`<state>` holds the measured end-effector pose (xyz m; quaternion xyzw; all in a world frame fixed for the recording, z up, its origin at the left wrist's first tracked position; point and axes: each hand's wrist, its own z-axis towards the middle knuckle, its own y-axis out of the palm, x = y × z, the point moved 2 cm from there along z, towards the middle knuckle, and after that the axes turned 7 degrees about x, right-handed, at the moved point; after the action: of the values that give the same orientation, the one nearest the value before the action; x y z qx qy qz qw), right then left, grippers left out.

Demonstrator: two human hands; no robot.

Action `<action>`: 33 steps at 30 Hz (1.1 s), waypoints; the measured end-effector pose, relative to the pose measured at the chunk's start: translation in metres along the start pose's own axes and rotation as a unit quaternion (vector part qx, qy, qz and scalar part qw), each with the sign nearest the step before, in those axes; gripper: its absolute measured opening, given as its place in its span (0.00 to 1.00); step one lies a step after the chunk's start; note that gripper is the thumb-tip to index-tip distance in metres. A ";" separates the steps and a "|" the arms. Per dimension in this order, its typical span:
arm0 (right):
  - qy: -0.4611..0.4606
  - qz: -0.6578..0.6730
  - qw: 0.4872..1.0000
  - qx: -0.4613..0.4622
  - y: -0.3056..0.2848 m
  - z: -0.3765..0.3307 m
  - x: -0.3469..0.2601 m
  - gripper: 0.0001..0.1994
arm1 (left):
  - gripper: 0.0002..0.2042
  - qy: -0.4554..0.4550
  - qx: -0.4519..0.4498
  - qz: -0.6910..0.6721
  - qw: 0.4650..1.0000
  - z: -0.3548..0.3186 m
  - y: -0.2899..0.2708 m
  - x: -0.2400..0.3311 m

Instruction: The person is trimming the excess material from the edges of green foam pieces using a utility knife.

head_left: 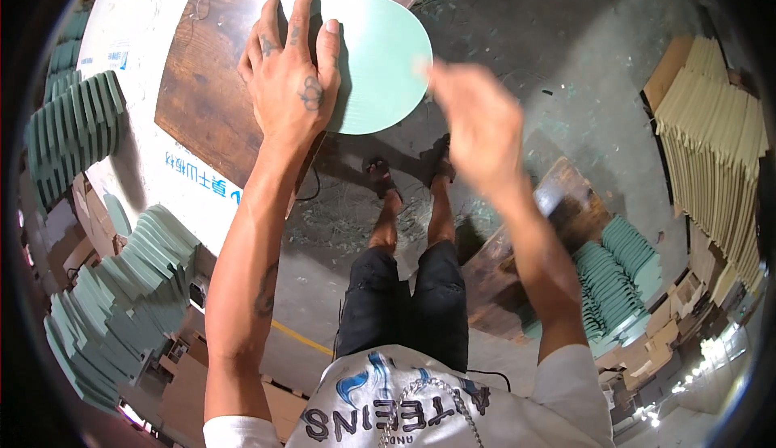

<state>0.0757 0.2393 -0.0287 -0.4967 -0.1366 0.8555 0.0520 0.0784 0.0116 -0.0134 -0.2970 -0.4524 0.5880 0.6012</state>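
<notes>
My left hand lies with fingers spread over the left side of a pale green round disc. The disc sits at the edge of a dark brown wooden board, its right part reaching out past the board over the floor. At the disc's right rim is my right hand, blurred by motion, with its fingers curled together. Its fingertips meet or nearly meet the rim. Whatever they may hold is too smeared to make out.
Under the board is a white printed sheet. Stacks of green pieces stand on the left, with more green pieces at lower right. Pale yellow sheets are stacked at far right. Green scraps litter the grey floor.
</notes>
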 end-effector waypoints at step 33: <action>0.315 0.088 0.927 0.183 0.035 -0.053 -0.036 0.18 | 0.28 -0.016 0.009 -0.051 0.999 0.000 -0.008 0.000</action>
<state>0.1416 0.2077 -0.0332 -0.7323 0.0901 0.6665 0.1066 0.0823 0.0110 -0.0061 -0.2584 -0.4710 0.5655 0.6258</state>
